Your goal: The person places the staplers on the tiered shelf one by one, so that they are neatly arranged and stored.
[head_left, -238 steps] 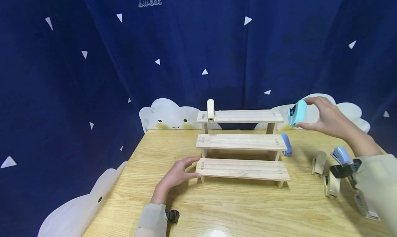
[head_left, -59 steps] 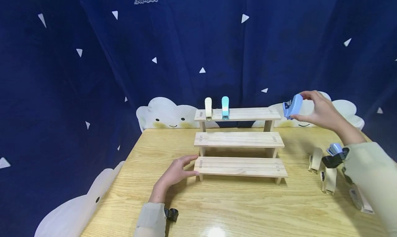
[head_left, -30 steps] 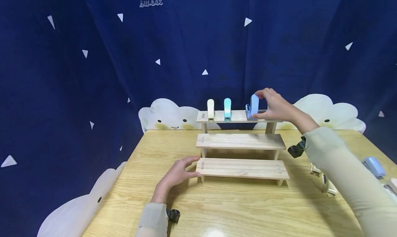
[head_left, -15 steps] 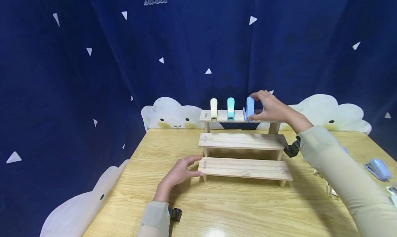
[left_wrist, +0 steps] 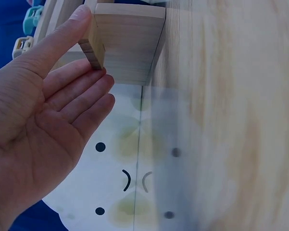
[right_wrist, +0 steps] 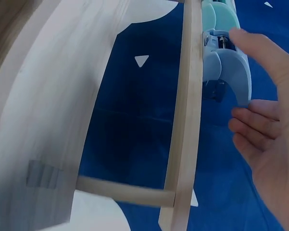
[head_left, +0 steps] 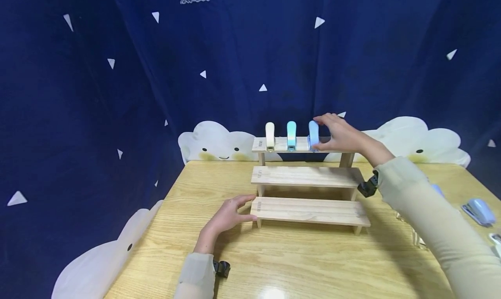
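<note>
In the head view, my right hand [head_left: 339,134] pinches a blue stapler [head_left: 313,133] that stands at the top tier of a wooden three-step rack [head_left: 309,176]. The right wrist view shows the thumb at one end of this stapler [right_wrist: 231,67] and fingertips at the other. Left of it on the same tier stand a turquoise stapler [head_left: 291,133] and a cream stapler [head_left: 270,134]. My left hand [head_left: 228,216] touches the left end of the lowest tier, fingers nearly straight. In the left wrist view, thumb and fingertips lie at the corners of the board's end [left_wrist: 92,45].
Another blue stapler [head_left: 480,211] lies on the wooden table [head_left: 313,255] at the right. Further staplers there are partly hidden by the right sleeve [head_left: 426,216]. A dark blue curtain [head_left: 235,51] with white clouds hangs behind the table.
The right hand earlier carried the turquoise stapler, which now stands on the top tier. It then brought the blue stapler from the right to that tier and straightened it. The left hand stayed put.
</note>
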`<state>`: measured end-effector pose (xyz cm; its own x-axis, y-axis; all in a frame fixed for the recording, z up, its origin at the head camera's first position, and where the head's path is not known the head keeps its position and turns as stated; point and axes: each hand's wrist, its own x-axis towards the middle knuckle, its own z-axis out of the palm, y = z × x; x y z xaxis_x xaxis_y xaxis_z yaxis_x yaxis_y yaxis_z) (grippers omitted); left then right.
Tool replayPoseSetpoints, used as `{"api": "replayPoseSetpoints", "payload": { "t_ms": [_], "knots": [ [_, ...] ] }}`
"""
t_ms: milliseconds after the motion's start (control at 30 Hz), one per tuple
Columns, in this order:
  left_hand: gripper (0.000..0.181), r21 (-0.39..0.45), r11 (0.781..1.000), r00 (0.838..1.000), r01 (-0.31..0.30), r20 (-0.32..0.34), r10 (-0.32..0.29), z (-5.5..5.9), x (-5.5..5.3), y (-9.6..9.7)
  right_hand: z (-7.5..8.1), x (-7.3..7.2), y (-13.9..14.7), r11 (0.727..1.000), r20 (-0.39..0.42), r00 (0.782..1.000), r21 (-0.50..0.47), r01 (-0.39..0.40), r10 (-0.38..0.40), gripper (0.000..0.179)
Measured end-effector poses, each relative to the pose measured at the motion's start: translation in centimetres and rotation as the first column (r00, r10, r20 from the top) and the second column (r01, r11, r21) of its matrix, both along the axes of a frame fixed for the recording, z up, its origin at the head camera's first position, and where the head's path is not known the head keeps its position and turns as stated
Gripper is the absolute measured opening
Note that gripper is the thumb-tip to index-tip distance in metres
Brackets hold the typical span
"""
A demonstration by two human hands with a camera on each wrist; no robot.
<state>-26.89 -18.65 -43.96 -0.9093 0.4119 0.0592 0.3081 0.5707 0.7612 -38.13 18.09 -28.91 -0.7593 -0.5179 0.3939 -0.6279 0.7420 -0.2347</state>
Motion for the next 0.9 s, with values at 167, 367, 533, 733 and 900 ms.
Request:
{"api": "replayPoseSetpoints", "payload": {
  "t_ms": [167, 367, 533, 733, 900],
  "knots": [
    [0.071, -0.002, 1.000, 1.000, 0.002, -0.001, -0.002, 0.0, -0.1, 0.1, 0.0, 0.7, 1.5, 1.000, 0.000, 1.000, -0.013, 0.028, -0.028, 0.084],
    [0.071, 0.004, 1.000, 1.000, -0.010, 0.009, 0.010, 0.2, -0.1, 0.1, -0.3, 2.6, 4.7, 0.997, 0.006, 0.997, -0.042, 0.071, -0.071, 0.082],
    [0.071, 0.018, 1.000, 1.000, -0.011, 0.022, 0.010, 0.1, -0.1, 0.0, -1.2, 4.3, 7.6, 0.991, -0.028, 0.993, -0.074, 0.116, -0.118, 0.082],
    [0.071, 0.021, 1.000, 1.000, -0.009, 0.023, 0.009, -0.2, -0.2, -0.1, -3.4, 6.1, 11.4, 0.980, -0.030, 0.983, -0.088, 0.180, -0.183, 0.081],
    [0.071, 0.023, 1.000, 1.000, -0.008, 0.025, 0.008, -0.2, -0.2, 0.0, -5.3, 7.6, 14.2, 0.968, -0.007, 0.972, -0.093, 0.234, -0.235, 0.081]
  ]
}}
